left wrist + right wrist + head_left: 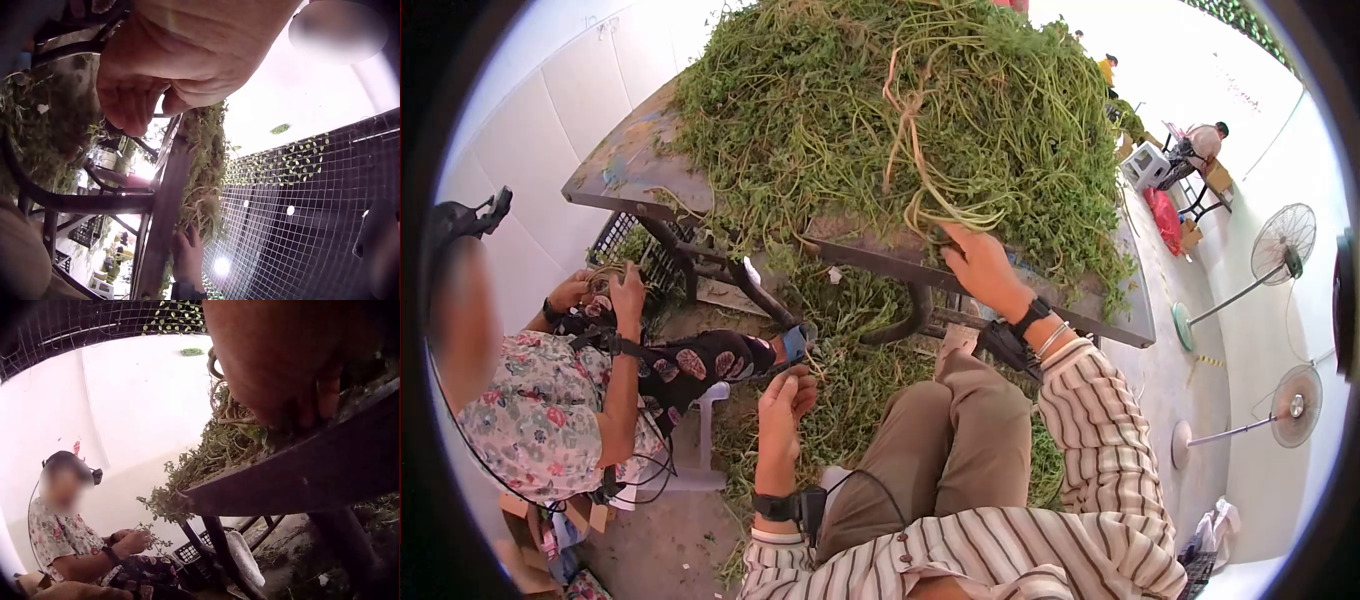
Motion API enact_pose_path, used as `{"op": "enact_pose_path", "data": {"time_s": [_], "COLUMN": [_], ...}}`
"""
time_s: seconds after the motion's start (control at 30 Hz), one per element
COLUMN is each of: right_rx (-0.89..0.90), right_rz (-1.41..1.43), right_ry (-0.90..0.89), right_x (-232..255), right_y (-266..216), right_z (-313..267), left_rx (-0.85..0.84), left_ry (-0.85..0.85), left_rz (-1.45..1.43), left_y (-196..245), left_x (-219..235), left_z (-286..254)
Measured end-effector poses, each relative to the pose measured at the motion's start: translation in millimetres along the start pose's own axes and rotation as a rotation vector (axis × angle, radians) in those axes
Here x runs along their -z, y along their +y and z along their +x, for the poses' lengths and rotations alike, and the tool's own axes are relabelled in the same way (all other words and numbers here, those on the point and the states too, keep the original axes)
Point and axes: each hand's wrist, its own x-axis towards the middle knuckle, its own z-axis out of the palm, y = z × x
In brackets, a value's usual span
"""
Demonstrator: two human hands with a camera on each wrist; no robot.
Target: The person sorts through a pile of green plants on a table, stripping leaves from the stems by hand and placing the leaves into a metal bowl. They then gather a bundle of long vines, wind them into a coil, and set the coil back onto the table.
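A heap of green leafy stems [820,130] covers the dark table. On its front part lies a bundle of long pale stems [913,135], crossed by a knotted, pinkish-tan strand. My right hand [985,268] is at the table's front edge, fingertips right at the looped stem ends; in the right wrist view the hand [281,369] hides part of the greens, its fingers bent downward over the edge. Above my lap is my left hand [785,405]. The left wrist view shows that hand [181,56] with loosely curled fingers and nothing visible between them.
At my left a seated person [550,400] holds some stems in both hands. A black crate [630,240] stands under the table [880,260], among its curved metal legs. Loose greens [850,390] cover the floor. Two standing fans [1285,245] are at the right.
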Motion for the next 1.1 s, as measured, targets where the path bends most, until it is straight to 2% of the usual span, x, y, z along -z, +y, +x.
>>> {"op": "enact_pose_path", "data": {"time_s": [0.07, 0.17, 0.27, 0.37, 0.5, 0.67, 0.8, 0.87, 0.97, 1.1], "right_rx": [0.117, 0.101, 0.175, 0.088, 0.092, 0.145, 0.092, 0.166, 0.164, 0.203], "right_rz": [0.018, 0.187, 0.119, 0.133, 0.144, 0.19, 0.311, 0.336, 0.414, 0.348], "right_ry": [0.141, 0.136, 0.151, 0.127, 0.197, 0.257, 0.176, 0.141, 0.053, 0.136], "right_x": [0.8, 7.5, 13.2, 24.7, 36.3, 31.0, 23.8, 11.3, 8.5, 15.0], "right_y": [-3.5, -14.7, -11.7, -17.9, -34.0, -37.3, -44.4, -37.9, -41.1, -40.9], "right_z": [-9.4, -22.8, -32.5, -39.1, -40.7, -25.9, -9.0, 1.5, 10.6, 17.2], "left_rx": [-0.002, -0.022, -0.026, -0.074, -0.101, -0.216, -0.259, -0.325, -0.364, -0.367], "left_ry": [-0.012, -0.058, -0.112, -0.221, -0.235, -0.312, -0.328, -0.316, -0.29, -0.322], "left_rz": [0.017, 0.047, 0.104, 0.175, 0.21, 0.207, 0.199, 0.259, 0.305, 0.316], "left_y": [-0.5, 2.2, 8.4, 15.0, 31.1, 43.3, 43.3, 44.0, 50.0, 53.2], "left_x": [-5.8, -20.2, -34.7, -53.5, -84.5, -112.8, -133.9, -145.7, -162.1, -172.7], "left_z": [3.6, 8.1, 17.7, 26.9, 38.3, 55.9, 69.8, 74.0, 76.0, 91.1]}}
